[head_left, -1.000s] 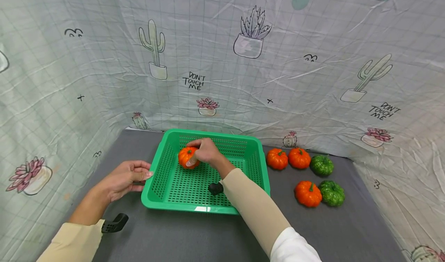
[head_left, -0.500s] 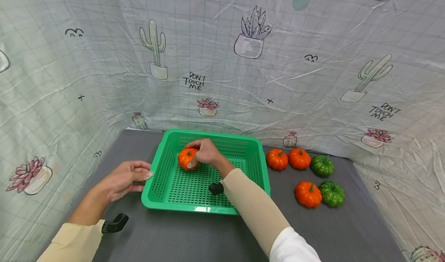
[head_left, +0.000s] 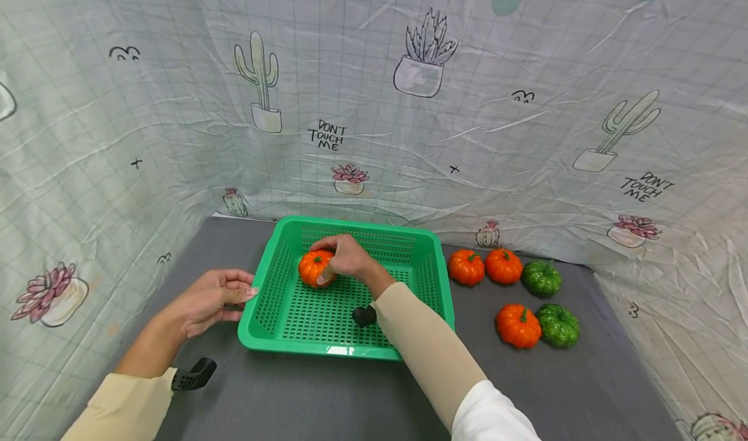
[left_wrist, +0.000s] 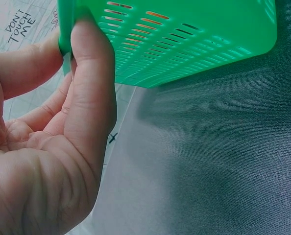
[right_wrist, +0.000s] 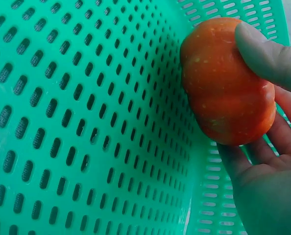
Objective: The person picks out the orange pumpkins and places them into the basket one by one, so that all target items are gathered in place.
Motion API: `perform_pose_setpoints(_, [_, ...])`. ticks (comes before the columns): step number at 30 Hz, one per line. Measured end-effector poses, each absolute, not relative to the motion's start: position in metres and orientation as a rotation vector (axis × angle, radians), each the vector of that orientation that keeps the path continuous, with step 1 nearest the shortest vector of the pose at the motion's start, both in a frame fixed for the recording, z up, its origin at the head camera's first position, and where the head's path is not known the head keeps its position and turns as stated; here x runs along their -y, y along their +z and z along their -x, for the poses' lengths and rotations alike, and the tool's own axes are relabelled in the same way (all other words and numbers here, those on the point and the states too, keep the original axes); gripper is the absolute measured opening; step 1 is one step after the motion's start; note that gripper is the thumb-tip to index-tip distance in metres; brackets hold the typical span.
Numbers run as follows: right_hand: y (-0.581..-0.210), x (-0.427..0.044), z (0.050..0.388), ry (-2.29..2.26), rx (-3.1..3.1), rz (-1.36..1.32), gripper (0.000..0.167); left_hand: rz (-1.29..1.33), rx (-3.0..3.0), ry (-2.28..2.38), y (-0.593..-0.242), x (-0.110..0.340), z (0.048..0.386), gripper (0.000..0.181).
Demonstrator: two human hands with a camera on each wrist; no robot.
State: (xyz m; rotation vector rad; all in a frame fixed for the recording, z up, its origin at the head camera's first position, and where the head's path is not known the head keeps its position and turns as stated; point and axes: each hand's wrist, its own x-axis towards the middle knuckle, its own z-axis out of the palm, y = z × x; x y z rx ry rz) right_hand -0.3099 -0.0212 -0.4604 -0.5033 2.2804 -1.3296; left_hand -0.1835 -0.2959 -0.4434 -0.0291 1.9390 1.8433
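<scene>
A green perforated basket [head_left: 345, 351] stands on the grey table. Inside it, near the back left, is an orange pumpkin [head_left: 313, 269]; my right hand [head_left: 349, 256] grips it from the right, with thumb and fingers round its sides. In the right wrist view the thumb lies on one side of the pumpkin [right_wrist: 224, 83] and the fingers of the right hand [right_wrist: 273, 176] on the other. My left hand [head_left: 204, 300] pinches the basket's left rim; the left wrist view shows the left hand [left_wrist: 62, 122] with that rim between thumb and fingers.
Right of the basket are three orange pumpkins [head_left: 465, 267] [head_left: 503, 266] [head_left: 518, 326] and two green ones [head_left: 541, 278] [head_left: 558, 325]. A patterned cloth [head_left: 374, 103] hangs behind the table and along both sides. Each wrist carries a black mount [head_left: 195, 375].
In the right hand's grip the orange pumpkin has shifted very slightly toward the front of the basket. The left hand and the basket look unmoved.
</scene>
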Motion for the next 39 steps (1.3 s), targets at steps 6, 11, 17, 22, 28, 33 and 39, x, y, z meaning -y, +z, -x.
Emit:
perform_pose_setpoints(6, [-0.4580, 0.0201, 0.3079, -1.290, -2.275, 0.570, 0.071, 0.026, -1.942, 1.843, -0.4416, 0.2966, 0.1819, 0.031])
perform_pose_setpoints(11, [-0.4603, 0.0196, 0.3083, -1.269, -2.242, 0.619, 0.072, 0.013, -1.936, 1.850, -0.4411, 0.2971, 0.1802, 0.029])
perform_pose_setpoints(17, [-0.4624, 0.0190, 0.3083, -1.214, -2.240, 0.666, 0.072, 0.017, -1.954, 1.839, -0.4413, 0.2967, 0.1799, 0.030])
perform_pose_setpoints(22, [-0.4625, 0.0176, 0.3081, -1.180, -2.258, 0.699, 0.071, 0.026, -1.987, 1.816, -0.4420, 0.2958, 0.1819, 0.031])
perform_pose_setpoints(28, [-0.4642, 0.0166, 0.3075, -1.201, -2.279, 0.700, 0.069, 0.026, -1.989, 1.808, -0.4439, 0.2944, 0.1830, 0.032])
perform_pose_setpoints(33, [-0.4615, 0.0133, 0.3083, -1.173, -2.339, 0.727, 0.066, 0.020, -1.997, 1.806, -0.4429, 0.2926, 0.1842, 0.036])
perform_pose_setpoints(39, [-0.4618, 0.0112, 0.3078, -1.145, -2.360, 0.760, 0.066, 0.024, -1.992, 1.804, -0.4433, 0.2927, 0.1827, 0.036])
